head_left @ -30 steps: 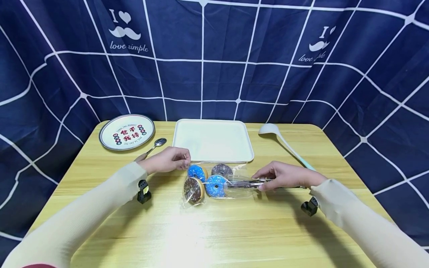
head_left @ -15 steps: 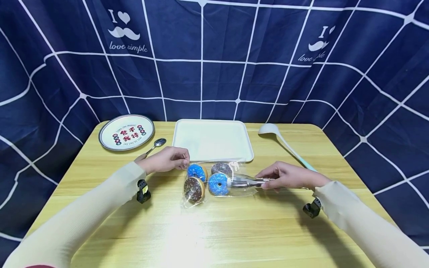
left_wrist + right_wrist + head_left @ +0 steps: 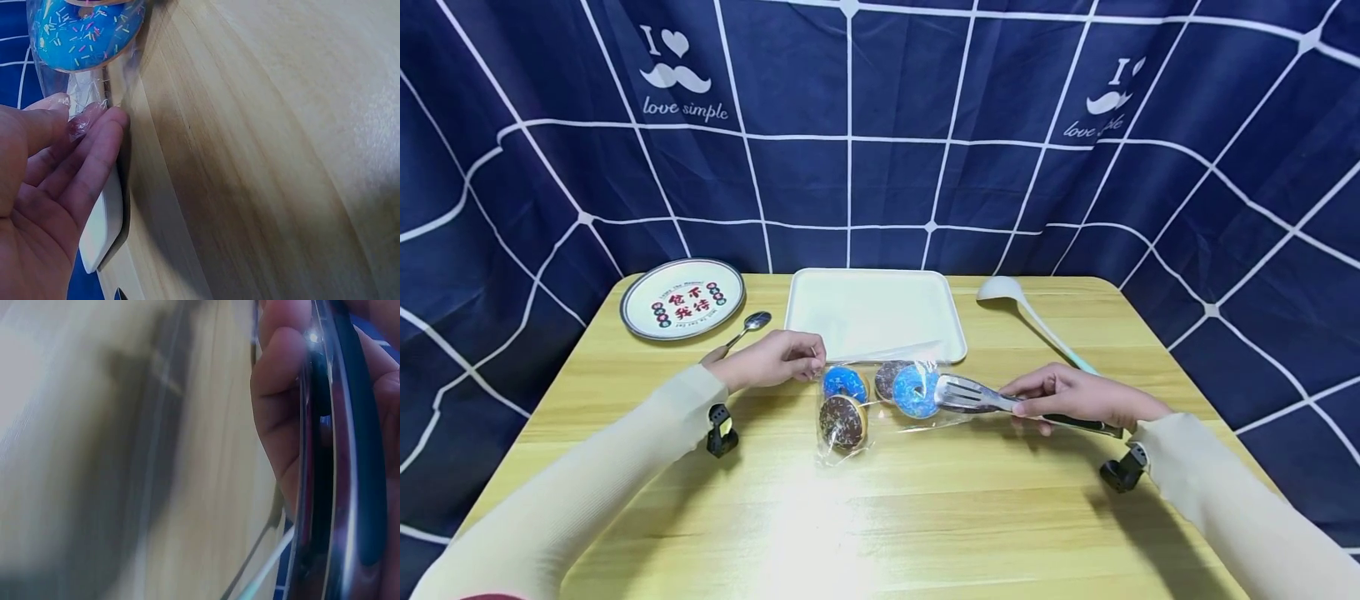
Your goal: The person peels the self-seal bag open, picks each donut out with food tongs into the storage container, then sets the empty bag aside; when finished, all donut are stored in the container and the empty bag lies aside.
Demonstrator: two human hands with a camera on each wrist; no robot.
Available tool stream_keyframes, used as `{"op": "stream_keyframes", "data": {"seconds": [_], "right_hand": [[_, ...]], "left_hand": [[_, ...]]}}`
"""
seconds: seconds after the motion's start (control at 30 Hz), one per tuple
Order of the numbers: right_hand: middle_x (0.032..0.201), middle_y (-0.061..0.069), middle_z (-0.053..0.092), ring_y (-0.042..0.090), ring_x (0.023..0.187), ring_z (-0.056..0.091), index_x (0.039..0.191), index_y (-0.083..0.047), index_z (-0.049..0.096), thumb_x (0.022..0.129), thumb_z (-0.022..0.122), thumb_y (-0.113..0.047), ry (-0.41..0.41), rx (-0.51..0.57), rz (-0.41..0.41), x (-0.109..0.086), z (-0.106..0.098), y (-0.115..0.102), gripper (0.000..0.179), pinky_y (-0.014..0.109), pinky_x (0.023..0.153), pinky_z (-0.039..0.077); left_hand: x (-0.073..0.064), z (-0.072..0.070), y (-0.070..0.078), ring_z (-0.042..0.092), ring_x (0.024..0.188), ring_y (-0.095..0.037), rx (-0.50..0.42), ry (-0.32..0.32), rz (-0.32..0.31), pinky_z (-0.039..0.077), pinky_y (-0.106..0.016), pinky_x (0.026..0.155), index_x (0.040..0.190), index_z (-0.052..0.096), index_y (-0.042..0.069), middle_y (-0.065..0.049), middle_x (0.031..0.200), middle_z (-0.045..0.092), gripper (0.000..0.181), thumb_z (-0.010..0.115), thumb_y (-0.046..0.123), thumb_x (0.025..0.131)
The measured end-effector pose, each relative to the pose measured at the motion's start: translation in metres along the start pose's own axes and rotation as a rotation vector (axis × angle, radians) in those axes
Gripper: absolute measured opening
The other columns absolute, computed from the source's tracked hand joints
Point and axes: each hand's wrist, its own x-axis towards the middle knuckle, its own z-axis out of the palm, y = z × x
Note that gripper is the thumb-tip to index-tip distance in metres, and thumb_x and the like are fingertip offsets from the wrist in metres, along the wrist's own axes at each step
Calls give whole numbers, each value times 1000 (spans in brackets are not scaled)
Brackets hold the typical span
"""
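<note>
We see the left hand (image 3: pixel 772 358) pinching the closed end of a clear bag (image 3: pixel 880 400) that lies on the wooden table (image 3: pixel 880 517) just in front of a white tray (image 3: pixel 874 312); the left wrist view shows thumb and fingertips (image 3: pixel 94 128) curled together on the crinkled plastic, close beside a blue donut (image 3: pixel 81 31). The right hand (image 3: pixel 1078 396) grips metal tongs (image 3: pixel 992 402), fingers wrapped round the handles, and the tongs' tips clasp another blue donut (image 3: pixel 915 389) at the bag's open end, lifted on edge. Whether it is quite clear of the plastic we cannot tell. Two chocolate donuts sit with them: one (image 3: pixel 842 421) at the near left corner of the bag, one (image 3: pixel 889 377) partly hidden behind the gripped donut. The right wrist view is blurred, showing only fingers against the tongs' handle. Behind, a printed plate (image 3: pixel 682 298) and a spoon (image 3: pixel 747 327) lie at the left, a white ladle (image 3: pixel 1030 317) at the right
</note>
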Motion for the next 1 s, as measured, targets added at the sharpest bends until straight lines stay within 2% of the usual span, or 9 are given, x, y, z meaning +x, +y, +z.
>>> {"op": "stream_keyframes", "data": {"seconds": [0.13, 0.27, 0.47, 0.67, 0.83, 1.0], "right_hand": [[105, 27, 75, 3, 68, 65, 137, 5, 63, 107, 55, -5, 20, 16, 30, -9, -6, 5, 33, 27, 67, 60], [109, 26, 76, 4, 70, 67, 139, 5, 61, 107, 54, -5, 40, 21, 54, -19, -12, 8, 35, 28, 71, 61], [110, 15, 78, 4, 74, 69, 139, 4, 61, 108, 49, -3, 68, 32, 35, -34, -23, 13, 34, 28, 79, 61], [109, 2, 78, 4, 75, 67, 137, -1, 62, 109, 45, -3, 155, 13, 23, -44, -37, 21, 32, 24, 79, 56], [106, 0, 76, 7, 74, 66, 139, 6, 57, 110, 47, -8, 240, -49, 48, -31, -44, 17, 33, 25, 78, 55], [107, 8, 75, 12, 74, 65, 142, 8, 54, 110, 53, -19, 320, -112, 136, 1, -48, -1, 42, 25, 80, 53]], "left_hand": [[1, 0, 0, 71, 91, -23, -2, -1, 1, 65, -33, 85, 100, 64, -1, -18, 95, 73, 9, 56, -1, 104], [2, 1, 1, 71, 91, -24, 0, -2, -6, 65, -33, 85, 99, 64, -1, -19, 95, 73, 9, 56, -2, 104], [3, 2, 1, 72, 93, -27, -7, -4, -16, 65, -35, 86, 101, 63, -3, -23, 97, 73, 9, 55, -3, 104], [2, 2, 1, 72, 94, -27, -22, -2, -18, 65, -36, 87, 101, 62, -3, -22, 98, 72, 10, 54, -4, 104], [3, 2, 1, 72, 95, -29, -47, -12, -23, 65, -38, 87, 101, 62, -3, -22, 98, 72, 10, 53, -5, 104], [3, 3, 2, 72, 94, -28, -41, -2, -24, 65, -37, 86, 100, 62, -2, -21, 97, 72, 11, 53, -5, 104]]}}
